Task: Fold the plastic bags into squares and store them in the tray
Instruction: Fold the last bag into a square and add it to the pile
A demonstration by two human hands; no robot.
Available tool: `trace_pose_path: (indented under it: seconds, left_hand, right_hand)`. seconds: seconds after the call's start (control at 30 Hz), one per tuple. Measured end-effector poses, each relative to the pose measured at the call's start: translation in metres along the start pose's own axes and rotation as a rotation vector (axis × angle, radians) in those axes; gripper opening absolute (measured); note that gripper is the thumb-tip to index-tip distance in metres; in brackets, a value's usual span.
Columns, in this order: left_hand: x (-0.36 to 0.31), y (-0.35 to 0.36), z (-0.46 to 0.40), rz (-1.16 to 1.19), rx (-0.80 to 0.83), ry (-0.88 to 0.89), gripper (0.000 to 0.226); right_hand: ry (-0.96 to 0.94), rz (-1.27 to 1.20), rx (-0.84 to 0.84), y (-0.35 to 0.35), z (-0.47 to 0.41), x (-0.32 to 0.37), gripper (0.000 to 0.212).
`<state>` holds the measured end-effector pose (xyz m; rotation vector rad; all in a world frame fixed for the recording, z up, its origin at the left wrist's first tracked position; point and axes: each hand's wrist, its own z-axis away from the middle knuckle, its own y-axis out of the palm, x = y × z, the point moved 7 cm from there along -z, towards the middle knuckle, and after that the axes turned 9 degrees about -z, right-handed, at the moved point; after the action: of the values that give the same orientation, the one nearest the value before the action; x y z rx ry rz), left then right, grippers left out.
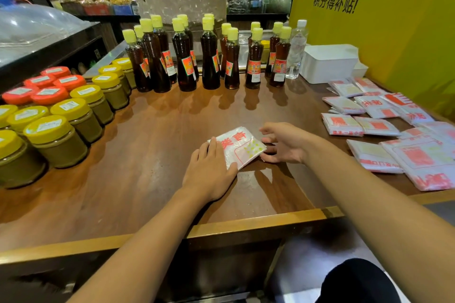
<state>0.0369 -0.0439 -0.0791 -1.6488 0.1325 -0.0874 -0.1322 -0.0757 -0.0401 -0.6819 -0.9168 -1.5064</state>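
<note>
Shop counter, brown wood (152, 145), with a lighter trim strip along the near edge; shelves of packaged goods fill the background and a yellow wall (394, 39) with black characters stands at the right.

Bag (240, 146) — white plastic with red print and a yellow patch — lies folded to a rough square near the counter's middle, turned at an angle to the counter edge.

Left hand (209, 171): palm down, fingers extended and close together, pressing flat on the bag's left part. It grips nothing.

Right hand (283, 142): open, fingers spread and slightly curled, at the bag's right edge. Fingertips touch or nearly touch that edge; which of the 2 cannot be told. It holds nothing.

Folded bags (376, 125) lie in loose rows on the counter's right side, well apart from the bag under the hands, some overlapping. At the near right corner a larger, less folded bag (426, 165) lies flat.

Tray (330, 63) — white, rectangular — stands at the far right against the yellow wall, behind the folded bags. Its inside is not visible.

Bottles (209, 59) of dark liquid with yellow caps stand in a row across the far side; 1 clear bottle (296, 49) stands between them and the tray. Jars (56, 128) with yellow and orange lids are grouped at the left.
</note>
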Motion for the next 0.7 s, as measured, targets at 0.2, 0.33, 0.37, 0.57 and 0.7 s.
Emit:
trace_pose_path:
  seconds: [0.2,0.33,0.37,0.57,0.7]
  left_hand:
    - [0.002,0.002,-0.004,0.031,-0.044,0.018,0.071]
    - [0.002,-0.004,-0.001,0.130,-0.152,0.027,0.064]
    - [0.004,-0.006,0.000,0.170,-0.181,0.017,0.065]
    - [0.033,-0.008,-0.013,0.775,-0.282,-0.162,0.074]
    - [0.032,-0.008,-0.038,1.224,-0.146,-0.248,0.048]
  right_hand:
    - [0.030,0.100,0.060,0.008,-0.008,-0.001,0.020]
    - [-0.101,0.525,-0.006,0.009,-0.022,0.003,0.021]
    - [-0.164,0.588,-0.021,0.012,-0.024,0.005,0.018]
    - [-0.473,0.391,-0.019,0.019,-0.030,0.007,0.021]
    - [-0.572,0.182,0.041,0.018,-0.034,0.013,0.023]
